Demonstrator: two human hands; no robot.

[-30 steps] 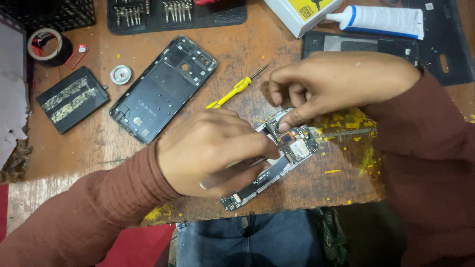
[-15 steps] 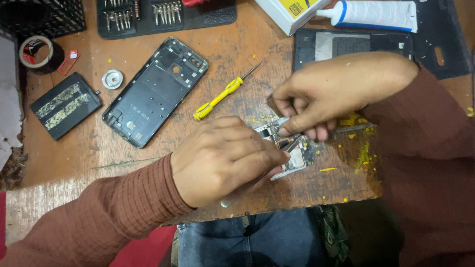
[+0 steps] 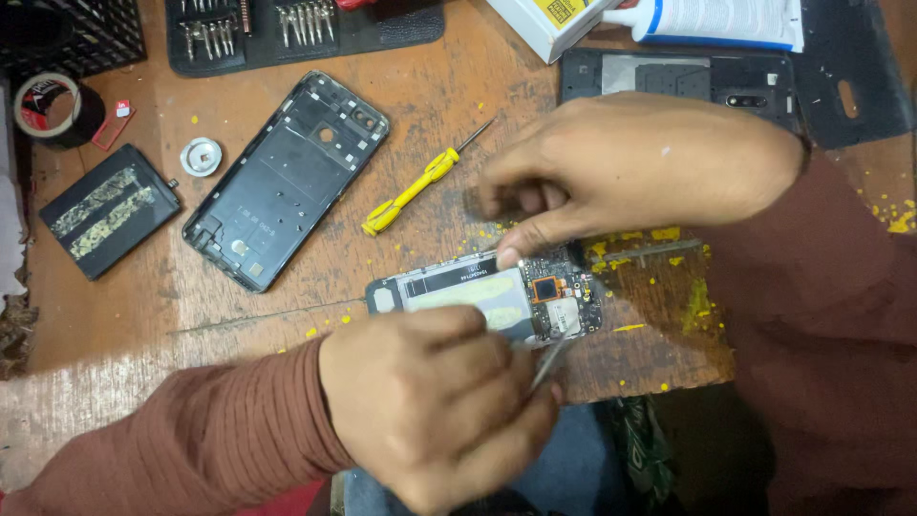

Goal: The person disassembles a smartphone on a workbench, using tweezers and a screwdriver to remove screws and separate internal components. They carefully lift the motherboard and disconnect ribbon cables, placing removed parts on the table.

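Both hands grip — left hand [image 3: 439,411] tweezers [image 3: 549,361], right hand [image 3: 621,172] the crosswise-lying opened phone [image 3: 478,291].

An opened phone [image 3: 487,298] lies near the front edge of the bench [image 3: 420,105], between the left hand [image 3: 435,406] in front of it and the right hand [image 3: 630,167] behind it. A screwdriver [image 3: 415,186] lies just behind the phone. Further left rest a phone frame [image 3: 287,177], a battery [image 3: 105,212] and, near the back left corner, a tape roll [image 3: 48,105].
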